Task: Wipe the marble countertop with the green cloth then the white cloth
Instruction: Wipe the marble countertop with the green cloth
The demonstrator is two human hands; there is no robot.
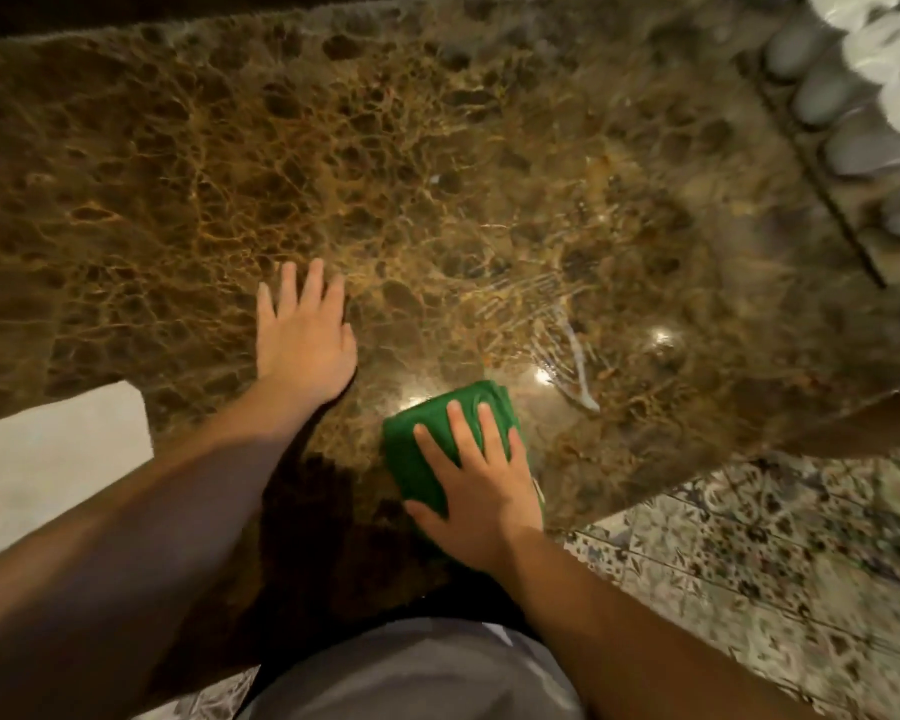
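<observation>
Palm pressure from my right hand (481,485), fingers spread flat, pins the folded green cloth (417,449) near the marble countertop (385,174) front edge. My left hand (302,335) rests open, empty. I should overlap strokes toward the wet streaks (578,356). White cloth not visible.
</observation>
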